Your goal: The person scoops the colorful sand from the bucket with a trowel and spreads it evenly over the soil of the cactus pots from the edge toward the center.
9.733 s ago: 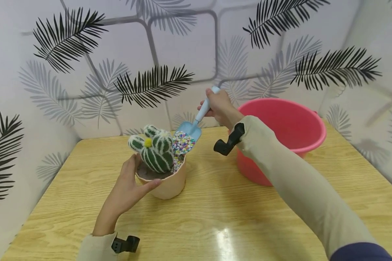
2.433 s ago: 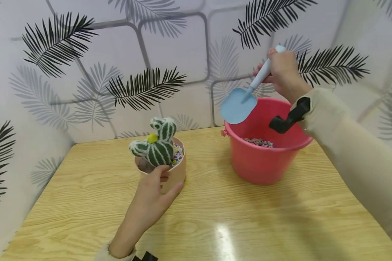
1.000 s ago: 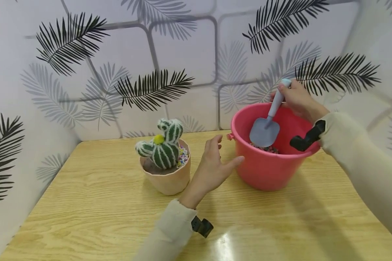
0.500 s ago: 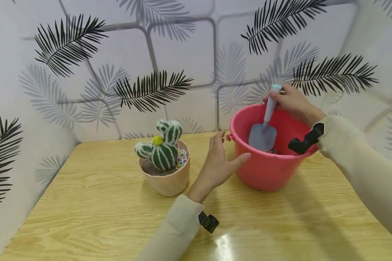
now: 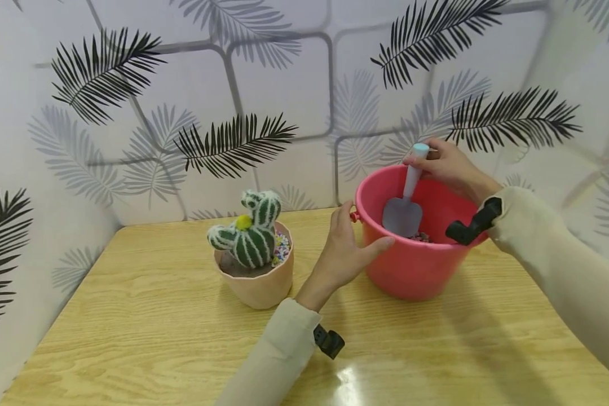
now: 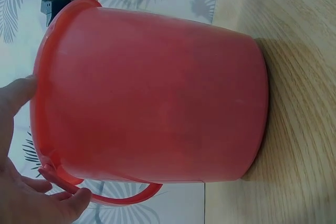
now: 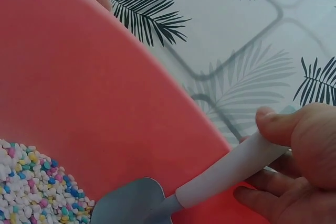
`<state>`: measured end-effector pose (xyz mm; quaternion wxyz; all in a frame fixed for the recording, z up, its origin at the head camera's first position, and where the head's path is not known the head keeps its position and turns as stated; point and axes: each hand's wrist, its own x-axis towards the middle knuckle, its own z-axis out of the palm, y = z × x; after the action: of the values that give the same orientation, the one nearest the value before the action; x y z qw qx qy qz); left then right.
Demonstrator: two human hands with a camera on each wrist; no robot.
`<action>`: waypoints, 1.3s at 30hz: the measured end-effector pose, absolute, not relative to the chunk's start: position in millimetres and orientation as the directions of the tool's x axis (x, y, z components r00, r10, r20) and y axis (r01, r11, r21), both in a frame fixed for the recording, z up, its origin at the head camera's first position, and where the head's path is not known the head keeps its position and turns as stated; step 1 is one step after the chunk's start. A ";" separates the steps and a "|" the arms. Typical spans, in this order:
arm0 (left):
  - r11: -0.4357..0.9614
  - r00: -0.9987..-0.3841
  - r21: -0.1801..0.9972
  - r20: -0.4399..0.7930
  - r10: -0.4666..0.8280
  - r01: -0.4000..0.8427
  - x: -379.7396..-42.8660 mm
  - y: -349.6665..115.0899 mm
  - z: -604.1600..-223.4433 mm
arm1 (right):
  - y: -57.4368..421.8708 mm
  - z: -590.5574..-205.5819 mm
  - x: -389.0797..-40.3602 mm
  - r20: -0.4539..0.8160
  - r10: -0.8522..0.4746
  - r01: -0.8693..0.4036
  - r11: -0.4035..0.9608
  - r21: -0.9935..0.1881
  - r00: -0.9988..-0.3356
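My right hand (image 5: 449, 166) grips the pale handle of a small garden trowel (image 5: 403, 217), its blue-grey blade down inside a pink bucket (image 5: 411, 276). In the right wrist view, the blade's tip meets a heap of multicoloured pebbles (image 7: 39, 187) in the bucket. My left hand (image 5: 340, 248) lies against the bucket's left side with thumb and fingers spread. The left wrist view has its thumb at the rim and its fingertips beside the bucket's hanging bail handle (image 6: 126, 201). Left of that hand stands a peach flowerpot (image 5: 261, 290) holding a knitted-looking cactus (image 5: 254, 245), with pebbles along its right side.
Both containers stand on a wooden table (image 5: 147, 327), whose back edge meets a wall (image 5: 284, 84) with a leaf pattern. Black cameras are strapped to both wrists, the right one (image 5: 469, 225) close over the bucket's rim.
Earlier the trowel held pebbles over the pot; it has since come away, crossed right and sunk into the bucket. My left hand has left the pot and moved to the bucket's side.
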<state>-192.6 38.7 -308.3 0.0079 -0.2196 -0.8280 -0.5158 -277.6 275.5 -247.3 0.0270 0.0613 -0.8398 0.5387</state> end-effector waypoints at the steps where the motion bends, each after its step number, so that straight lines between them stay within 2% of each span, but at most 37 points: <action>1: 0.376 -0.904 0.848 0.241 0.354 0.373 -193.1 38.7 -308.8 | 275.2 -247.6 -277.9 0.105 -0.078 -0.128 0.412 -0.902 -0.991; 12: 0.353 -0.873 0.829 0.290 0.392 0.434 -195.5 37.5 -311.6 | 273.0 -253.0 -279.3 0.060 -0.102 -0.102 0.482 -0.870 -0.993; 19: 0.337 -0.839 0.790 0.375 0.395 0.512 -198.0 39.1 -313.3 | 272.5 -259.7 -279.9 -0.053 -0.178 -0.050 0.534 -0.844 -0.983; 28: 0.351 -0.853 0.799 0.352 0.384 0.488 -197.6 40.9 -312.0 | 271.5 -259.3 -278.1 -0.079 -0.217 -0.045 0.514 -0.857 -0.973; 39: 0.368 -0.862 0.800 0.335 0.381 0.474 -198.1 43.5 -309.5 | 274.4 -257.9 -276.9 -0.136 -0.209 0.045 0.392 -0.919 -0.968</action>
<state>-198.1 43.5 -309.5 0.0466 -0.2586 -0.8258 -0.4991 -276.9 274.4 -257.9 -0.1155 0.0497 -0.8263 0.5490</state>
